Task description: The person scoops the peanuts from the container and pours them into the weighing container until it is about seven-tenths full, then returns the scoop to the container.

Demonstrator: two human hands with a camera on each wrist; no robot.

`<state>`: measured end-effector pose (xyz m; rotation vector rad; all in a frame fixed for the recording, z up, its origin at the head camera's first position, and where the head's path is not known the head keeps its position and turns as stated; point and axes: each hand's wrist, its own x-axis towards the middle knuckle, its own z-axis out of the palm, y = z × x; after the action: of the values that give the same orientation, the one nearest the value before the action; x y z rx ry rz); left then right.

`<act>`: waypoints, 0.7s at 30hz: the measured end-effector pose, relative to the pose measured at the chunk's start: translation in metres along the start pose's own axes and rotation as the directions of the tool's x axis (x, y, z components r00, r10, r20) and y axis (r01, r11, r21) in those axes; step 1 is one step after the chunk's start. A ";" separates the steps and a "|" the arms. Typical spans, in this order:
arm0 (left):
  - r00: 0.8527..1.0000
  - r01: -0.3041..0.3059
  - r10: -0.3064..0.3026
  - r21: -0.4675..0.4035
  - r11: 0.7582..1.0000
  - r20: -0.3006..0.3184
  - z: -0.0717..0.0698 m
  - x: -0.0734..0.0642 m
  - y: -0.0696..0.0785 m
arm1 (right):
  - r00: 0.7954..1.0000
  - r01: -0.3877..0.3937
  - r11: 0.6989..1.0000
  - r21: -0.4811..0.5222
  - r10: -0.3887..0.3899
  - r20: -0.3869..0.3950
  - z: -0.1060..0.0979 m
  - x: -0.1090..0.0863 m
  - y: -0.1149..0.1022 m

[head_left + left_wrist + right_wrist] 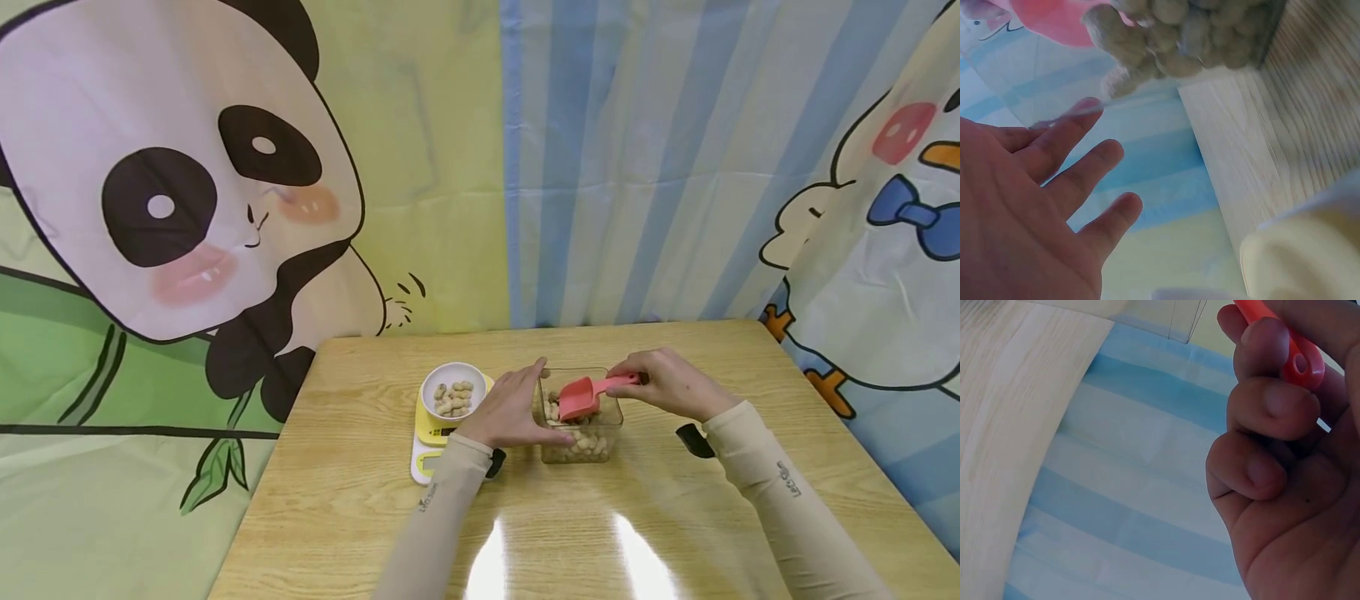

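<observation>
A clear plastic container (577, 456) holding peanuts (588, 442) stands on the table. My right hand (671, 383) grips the handle of a pink scoop (579, 398), whose blade sits inside the container among the peanuts. The right wrist view shows the fingers curled round the red-pink handle (1304, 365). At the container's left side is my left hand (512, 410), thumb by the front and fingers toward the back. Its fingers (1085, 165) look straight and spread in the left wrist view, one touching the container's rim.
Just left of the left hand, a yellow and white kitchen scale (429, 429) carries a white bowl (427, 392) with several peanuts. The wooden table (337, 500) meets a printed cloth backdrop (435, 250) at its far edge.
</observation>
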<state>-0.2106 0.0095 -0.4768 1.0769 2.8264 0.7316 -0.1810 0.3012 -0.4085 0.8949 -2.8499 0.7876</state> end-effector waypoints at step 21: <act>1.000 0.018 -0.018 -0.041 0.999 -0.012 0.002 0.004 0.000 | 0.994 0.103 0.988 -0.115 -0.097 0.056 -0.028 0.010 -0.023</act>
<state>-0.2134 0.0130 -0.4784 1.0436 2.8140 0.7935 -0.1792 0.2935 -0.3722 1.0455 -2.8330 0.5876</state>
